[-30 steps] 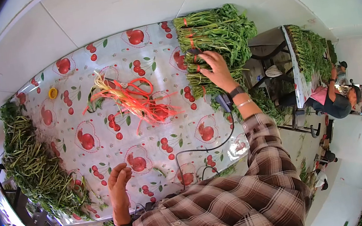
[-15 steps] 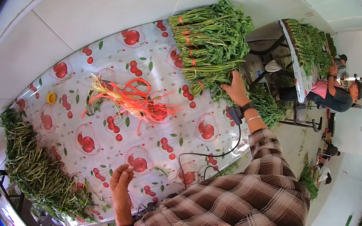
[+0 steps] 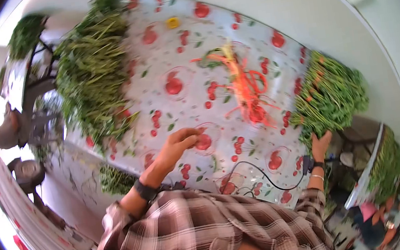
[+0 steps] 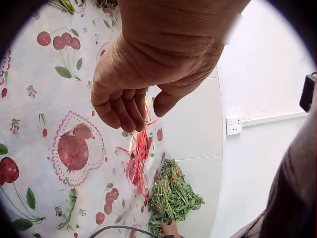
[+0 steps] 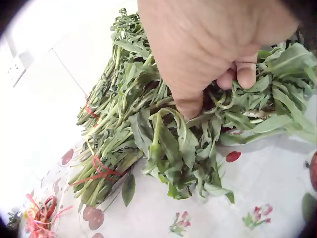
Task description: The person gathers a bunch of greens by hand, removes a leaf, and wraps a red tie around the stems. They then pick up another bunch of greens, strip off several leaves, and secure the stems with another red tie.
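Note:
Tied bundles of leafy greens (image 3: pixel 329 90), bound with red ties, lie stacked at the right side of the table. My right hand (image 3: pixel 321 143) is at the leafy end of the nearest bundle. In the right wrist view its thumb and bent fingers (image 5: pixel 245 74) grip among the leaves, fingertips partly hidden by them. My left hand (image 3: pixel 182 141) hovers over the table's middle, fingers loosely curled, with nothing in it. Beyond it lies a heap of red and yellow ties (image 3: pixel 246 88), with red-handled scissors (image 3: pixel 258 81) among them.
A long pile of loose greens (image 3: pixel 97 73) covers the table's left end. A yellow ring (image 3: pixel 173 23) lies near the back edge. A black cable (image 3: pixel 262 175) runs to the device on my right wrist. Another greens-laden table (image 3: pixel 365 189) stands at right, with a person beside it.
My view has swung left. My right hand has moved from the tops of the bundles down to the leaves of the nearest one. My left hand stays loosely curled and empty.

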A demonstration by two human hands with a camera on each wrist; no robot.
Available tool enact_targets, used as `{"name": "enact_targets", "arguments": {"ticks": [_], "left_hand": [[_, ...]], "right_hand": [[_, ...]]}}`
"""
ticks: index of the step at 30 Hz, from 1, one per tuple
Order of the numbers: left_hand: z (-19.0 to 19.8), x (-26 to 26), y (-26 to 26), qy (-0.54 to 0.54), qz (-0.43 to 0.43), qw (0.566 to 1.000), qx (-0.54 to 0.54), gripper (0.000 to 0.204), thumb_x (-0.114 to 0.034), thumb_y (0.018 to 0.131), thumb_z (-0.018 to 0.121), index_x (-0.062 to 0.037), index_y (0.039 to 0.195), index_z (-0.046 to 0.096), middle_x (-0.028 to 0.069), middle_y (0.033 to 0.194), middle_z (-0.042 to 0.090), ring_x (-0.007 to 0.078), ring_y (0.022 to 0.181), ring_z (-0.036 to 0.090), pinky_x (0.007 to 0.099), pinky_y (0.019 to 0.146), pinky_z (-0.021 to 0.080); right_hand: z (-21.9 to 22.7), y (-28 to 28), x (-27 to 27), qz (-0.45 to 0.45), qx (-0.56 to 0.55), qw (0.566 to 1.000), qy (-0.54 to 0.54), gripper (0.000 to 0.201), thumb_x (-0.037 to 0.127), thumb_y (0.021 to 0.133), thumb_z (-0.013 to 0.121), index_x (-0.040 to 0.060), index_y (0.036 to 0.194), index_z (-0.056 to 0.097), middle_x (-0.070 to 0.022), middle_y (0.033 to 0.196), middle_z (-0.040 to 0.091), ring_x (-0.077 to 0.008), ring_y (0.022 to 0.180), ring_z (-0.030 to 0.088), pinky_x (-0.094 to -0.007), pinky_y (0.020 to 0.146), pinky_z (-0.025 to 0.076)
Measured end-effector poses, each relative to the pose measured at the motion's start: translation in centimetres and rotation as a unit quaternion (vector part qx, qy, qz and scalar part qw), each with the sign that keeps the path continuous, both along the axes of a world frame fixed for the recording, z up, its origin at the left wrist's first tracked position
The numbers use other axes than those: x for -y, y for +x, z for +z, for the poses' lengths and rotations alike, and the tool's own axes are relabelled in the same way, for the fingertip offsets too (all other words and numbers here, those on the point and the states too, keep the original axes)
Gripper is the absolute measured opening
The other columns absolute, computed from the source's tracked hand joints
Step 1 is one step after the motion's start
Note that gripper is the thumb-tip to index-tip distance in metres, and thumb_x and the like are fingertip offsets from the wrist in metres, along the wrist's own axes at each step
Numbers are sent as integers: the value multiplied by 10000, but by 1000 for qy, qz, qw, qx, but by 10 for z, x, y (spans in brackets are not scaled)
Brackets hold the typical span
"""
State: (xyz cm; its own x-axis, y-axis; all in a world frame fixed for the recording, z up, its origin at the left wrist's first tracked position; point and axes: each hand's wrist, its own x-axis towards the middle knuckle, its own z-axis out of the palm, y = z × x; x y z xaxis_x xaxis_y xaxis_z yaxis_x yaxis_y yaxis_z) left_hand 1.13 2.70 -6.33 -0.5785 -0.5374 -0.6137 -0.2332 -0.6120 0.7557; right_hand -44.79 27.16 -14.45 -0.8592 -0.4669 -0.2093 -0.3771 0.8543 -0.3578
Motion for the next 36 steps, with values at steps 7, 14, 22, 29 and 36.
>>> {"name": "enact_targets", "arguments": {"ticks": [7, 14, 22, 29, 36], "left_hand": [[0, -6, 29, -2, 53, 998, -40, 304, -214, 911, 545, -13, 1137, 573, 37, 1002, 617, 121, 940, 566, 285, 878, 436], [-22, -10, 105, -22, 161, 986, -28, 273, -182, 912, 542, -21, 1130, 579, 34, 969, 617, 108, 898, 570, 257, 814, 451], [-29, 25, 206, -278, 253, 912, 166, 218, -81, 883, 545, 28, 1066, 590, 33, 871, 629, 86, 762, 570, 228, 661, 465], [-53, 35, 236, -195, 263, 937, 119, 239, -109, 877, 551, 36, 1063, 586, 40, 829, 620, 83, 673, 568, 228, 559, 457], [-71, 9, 198, -102, 196, 975, 18, 221, -164, 893, 548, -16, 1040, 619, 13, 886, 625, 81, 764, 559, 225, 704, 452]], "right_hand": [[28, -1, -1, 27, -7, 997, 78, 636, 235, 857, 617, -26, 1351, 313, -236, 1413, 275, -394, 1301, 289, -469, 1047, 292], [57, 48, 31, 91, -96, 990, -42, 363, 148, 824, 608, 0, 1140, 510, -150, 1044, 467, -280, 887, 497, -413, 755, 422], [46, 153, 129, 317, 142, 931, -109, 190, 109, 826, 599, -4, 979, 601, -83, 891, 609, -141, 725, 586, -266, 638, 479], [30, 259, 201, 446, 232, 859, -98, 183, 122, 816, 604, -16, 935, 616, -105, 836, 633, -177, 723, 612, -291, 662, 479], [24, 375, 276, 545, 217, 794, -158, 218, 115, 779, 625, 30, 980, 624, -131, 875, 590, -273, 743, 594, -346, 683, 473]]}}
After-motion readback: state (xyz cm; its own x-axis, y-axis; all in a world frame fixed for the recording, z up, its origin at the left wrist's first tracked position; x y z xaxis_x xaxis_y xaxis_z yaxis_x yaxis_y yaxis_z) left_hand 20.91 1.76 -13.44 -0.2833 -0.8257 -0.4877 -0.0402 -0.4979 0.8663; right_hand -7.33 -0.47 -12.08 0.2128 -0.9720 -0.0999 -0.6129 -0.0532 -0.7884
